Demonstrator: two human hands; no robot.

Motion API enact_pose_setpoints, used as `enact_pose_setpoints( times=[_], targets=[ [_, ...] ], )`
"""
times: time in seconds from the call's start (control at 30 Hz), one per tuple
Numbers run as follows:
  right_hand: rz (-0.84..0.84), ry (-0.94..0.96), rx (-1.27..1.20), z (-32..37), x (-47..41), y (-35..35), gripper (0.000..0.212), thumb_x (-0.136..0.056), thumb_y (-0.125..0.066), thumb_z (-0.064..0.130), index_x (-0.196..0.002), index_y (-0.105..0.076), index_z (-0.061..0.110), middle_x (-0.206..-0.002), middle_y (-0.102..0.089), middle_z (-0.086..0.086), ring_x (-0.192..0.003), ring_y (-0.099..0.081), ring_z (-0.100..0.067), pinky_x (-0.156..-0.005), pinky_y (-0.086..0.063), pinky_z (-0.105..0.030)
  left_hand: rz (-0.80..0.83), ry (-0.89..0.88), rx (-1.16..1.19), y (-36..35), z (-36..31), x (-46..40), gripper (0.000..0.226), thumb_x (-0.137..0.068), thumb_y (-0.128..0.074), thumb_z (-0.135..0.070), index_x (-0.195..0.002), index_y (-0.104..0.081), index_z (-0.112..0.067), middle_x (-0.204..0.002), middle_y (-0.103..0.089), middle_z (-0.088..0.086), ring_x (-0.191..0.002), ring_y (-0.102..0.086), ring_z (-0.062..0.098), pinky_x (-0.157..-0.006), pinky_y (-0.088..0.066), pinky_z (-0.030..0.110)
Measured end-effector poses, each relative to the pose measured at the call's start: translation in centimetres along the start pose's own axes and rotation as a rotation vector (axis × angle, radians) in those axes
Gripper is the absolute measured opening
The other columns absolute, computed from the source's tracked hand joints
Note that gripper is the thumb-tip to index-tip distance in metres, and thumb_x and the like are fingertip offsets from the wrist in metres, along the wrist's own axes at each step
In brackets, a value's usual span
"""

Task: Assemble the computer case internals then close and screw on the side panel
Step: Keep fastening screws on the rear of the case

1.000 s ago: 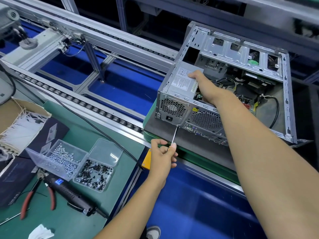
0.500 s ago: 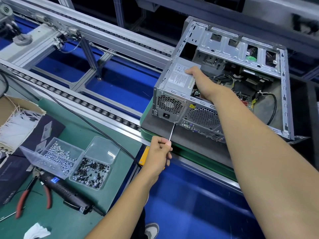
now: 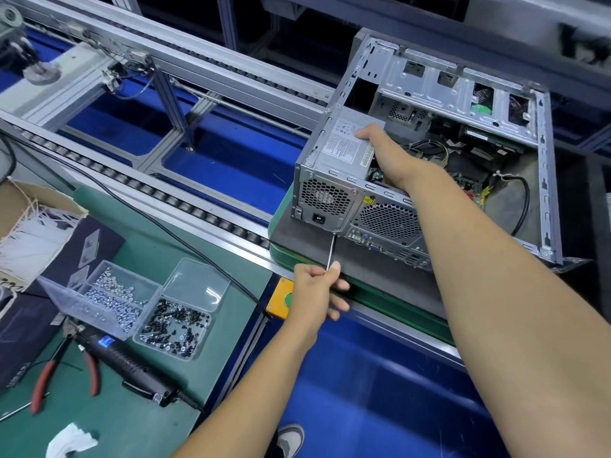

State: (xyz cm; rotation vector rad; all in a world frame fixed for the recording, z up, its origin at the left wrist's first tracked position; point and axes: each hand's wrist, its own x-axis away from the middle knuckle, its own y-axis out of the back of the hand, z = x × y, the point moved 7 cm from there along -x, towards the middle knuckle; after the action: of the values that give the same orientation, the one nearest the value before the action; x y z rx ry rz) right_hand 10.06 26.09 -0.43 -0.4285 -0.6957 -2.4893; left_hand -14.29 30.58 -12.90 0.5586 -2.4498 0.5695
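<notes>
An open silver computer case (image 3: pixel 545 166) lies on its side on a dark pallet (image 3: pixel 380 262), back panel toward me, with no side panel on it. A grey power supply (image 3: pixel 344 147) sits in its near left corner. My right hand (image 3: pixel 383 150) rests on the power supply's top right edge, fingers bent over its far side. My left hand (image 3: pixel 317 292) grips a screwdriver (image 3: pixel 330 251) whose thin shaft points up to the lower right corner of the power supply's back face. Motherboard and cables (image 3: pixel 463 173) show inside the case.
On the green mat (image 3: pixel 165 375) at left stand a clear box of silver screws (image 3: pixel 109 295) and one of black screws (image 3: pixel 175 325), an electric screwdriver (image 3: pixel 132 365), red-handled pliers (image 3: pixel 46 378) and a carton of cable ties (image 3: pixel 29 239). A roller conveyor (image 3: pixel 148 190) runs behind; a yellow button box (image 3: pixel 281 297) sits by my left hand.
The screwdriver tip stays at the same screw spot on the case back. My left hand shifts slightly on the handle. My right hand stays on the power supply.
</notes>
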Motion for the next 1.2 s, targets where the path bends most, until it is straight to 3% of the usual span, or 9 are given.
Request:
enact_pose_setpoints(
  times=[0.13,0.3,0.47,0.6,0.73,0.8,0.9,1.03,1.2],
  targets=[
    [0.009,-0.004,-0.006,0.0,0.2,-0.1,0.057,-0.099,-0.038,0.054,-0.141,-0.047,0.016,-0.139,-0.057,-0.008,-0.096,-0.052,-0.009,-0.072,-0.034,-0.030,0.066,0.029,-0.095,0.0,-0.5,0.1,0.038,-0.104,-0.051,-0.045,-0.099,-0.035,-0.011,-0.051,-0.044,0.002,-0.038,-0.028,0.015,-0.038,-0.023,0.020],
    [0.004,-0.012,-0.004,0.0,0.2,0.0,0.059,-0.098,-0.039,0.055,-0.142,-0.046,0.017,-0.139,-0.054,-0.005,-0.099,-0.050,-0.007,-0.072,-0.032,-0.029,0.098,-0.034,-0.016,1.1,-1.5,0.3,0.006,-0.101,-0.033,-0.007,-0.098,-0.038,-0.009,-0.058,-0.048,0.009,-0.041,-0.036,0.019,-0.043,-0.026,0.026],
    [0.007,-0.020,-0.002,0.2,0.5,-0.2,0.084,-0.074,-0.041,0.067,-0.142,-0.047,0.018,-0.132,-0.058,-0.003,-0.098,-0.051,-0.010,-0.072,-0.033,-0.031,0.040,-0.072,0.026,2.3,-0.8,0.4,0.022,-0.103,-0.058,-0.019,-0.114,-0.039,-0.020,-0.069,-0.059,0.003,-0.056,-0.056,0.018,-0.042,-0.037,0.025],
    [0.004,-0.008,0.015,0.0,0.1,-0.1,0.071,-0.088,-0.040,0.063,-0.142,-0.046,0.017,-0.135,-0.057,-0.004,-0.101,-0.051,-0.009,-0.074,-0.032,-0.031,-0.051,-0.129,-0.012,2.6,-0.6,0.2,0.038,-0.088,-0.079,-0.013,-0.109,-0.048,-0.023,-0.068,-0.057,-0.006,-0.061,-0.063,0.011,-0.044,-0.041,0.023],
    [-0.006,-0.004,0.020,-0.2,0.0,0.1,0.059,-0.098,-0.038,0.056,-0.140,-0.046,0.016,-0.123,-0.060,-0.003,-0.090,-0.051,-0.007,-0.070,-0.033,-0.030,-0.077,-0.149,-0.063,1.7,-0.3,0.3,0.030,-0.091,-0.075,-0.019,-0.104,-0.049,-0.021,-0.070,-0.054,-0.007,-0.055,-0.055,0.007,-0.042,-0.037,0.020],
    [-0.010,-0.002,0.008,-0.2,0.0,0.1,0.057,-0.100,-0.038,0.054,-0.140,-0.046,0.015,-0.113,-0.059,0.000,-0.085,-0.051,-0.006,-0.067,-0.034,-0.028,-0.065,-0.133,-0.052,1.4,-0.4,0.1,0.016,-0.100,-0.062,-0.022,-0.102,-0.046,-0.020,-0.078,-0.059,-0.002,-0.053,-0.054,0.011,-0.040,-0.033,0.021],
    [-0.010,0.000,0.001,0.0,0.1,0.0,0.059,-0.098,-0.038,0.055,-0.141,-0.046,0.014,-0.116,-0.057,-0.001,-0.085,-0.051,-0.006,-0.067,-0.034,-0.028,-0.045,-0.170,-0.094,1.2,-0.8,-0.1,0.008,-0.104,-0.044,-0.011,-0.102,-0.043,-0.019,-0.082,-0.068,0.000,-0.054,-0.055,0.014,-0.040,-0.033,0.023],
    [0.001,0.001,-0.010,0.5,0.7,-0.3,0.080,-0.076,-0.042,0.066,-0.139,-0.049,0.017,-0.132,-0.060,-0.005,-0.104,-0.055,-0.013,-0.074,-0.035,-0.030,-0.054,-0.259,-0.170,1.5,-1.4,0.4,0.026,-0.101,-0.055,-0.011,-0.105,-0.045,-0.034,-0.080,-0.068,-0.005,-0.059,-0.055,0.007,-0.045,-0.041,0.023],
    [-0.004,-0.002,-0.018,0.7,0.9,-0.3,0.083,-0.073,-0.042,0.068,-0.139,-0.050,0.019,-0.134,-0.060,-0.005,-0.112,-0.055,-0.015,-0.077,-0.034,-0.031,-0.102,-0.309,-0.210,1.8,-2.0,0.0,0.038,-0.088,-0.075,-0.010,-0.096,-0.056,-0.041,-0.072,-0.052,-0.004,-0.058,-0.052,0.008,-0.055,-0.050,0.027]
  ],
)
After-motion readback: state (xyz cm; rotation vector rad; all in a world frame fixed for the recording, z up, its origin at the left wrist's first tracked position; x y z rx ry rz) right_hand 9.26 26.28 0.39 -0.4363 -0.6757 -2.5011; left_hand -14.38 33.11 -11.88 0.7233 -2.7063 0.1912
